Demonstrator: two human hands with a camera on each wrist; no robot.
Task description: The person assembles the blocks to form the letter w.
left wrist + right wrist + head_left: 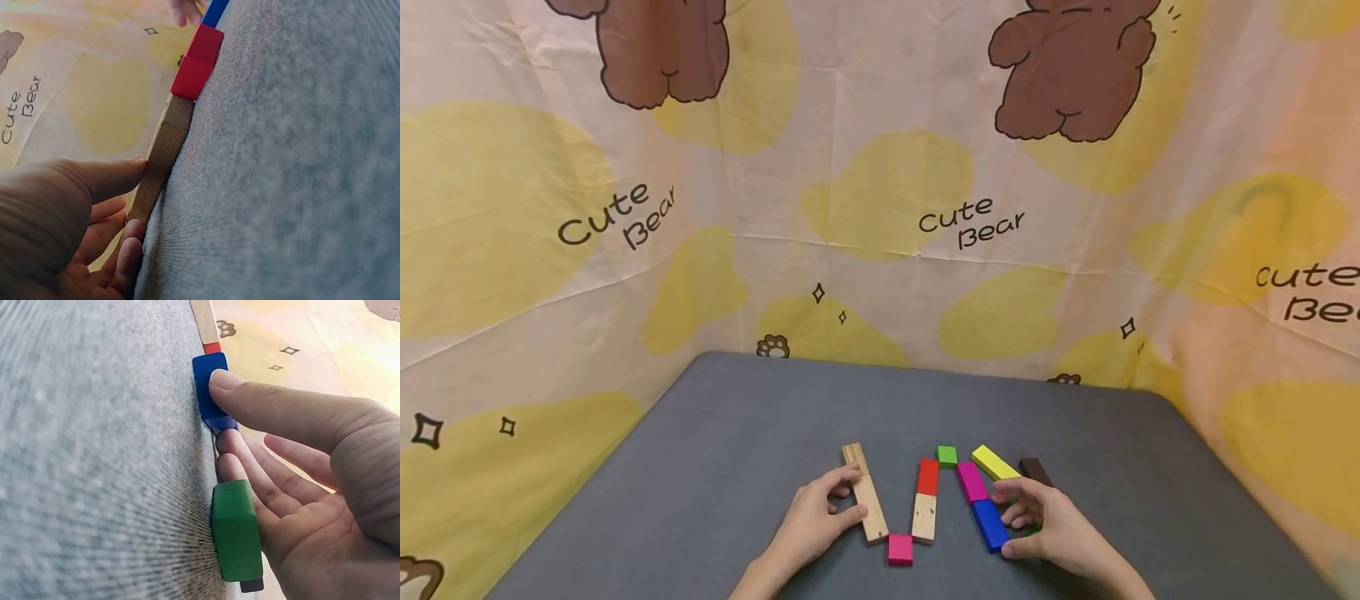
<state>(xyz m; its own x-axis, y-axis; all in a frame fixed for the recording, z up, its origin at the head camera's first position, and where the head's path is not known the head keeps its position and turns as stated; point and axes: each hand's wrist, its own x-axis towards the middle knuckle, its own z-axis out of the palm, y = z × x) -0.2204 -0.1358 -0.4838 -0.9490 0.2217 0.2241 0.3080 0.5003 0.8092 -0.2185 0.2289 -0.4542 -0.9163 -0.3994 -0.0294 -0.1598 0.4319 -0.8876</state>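
My left hand [811,518] touches the left edge of two plain wooden blocks [870,510] laid end to end, thumb near the closer end and a forefinger further up. In the left wrist view the thumb [115,178] rests against the wood. On the right, my right hand [1051,527] has its thumb against the near end of a blue block [989,525]. Its fingers reach along that block's right side, near where a magenta block [972,482] meets it. A green block [236,528] lies beside those fingers, mostly hidden in the head view.
Between the hands lie a pink block [900,550], a wooden block [924,518] joined to a red one [928,477], and a small green block [947,456]. A yellow block [995,462] and a dark brown one [1035,472] lie beyond the right hand on the grey table [737,417].
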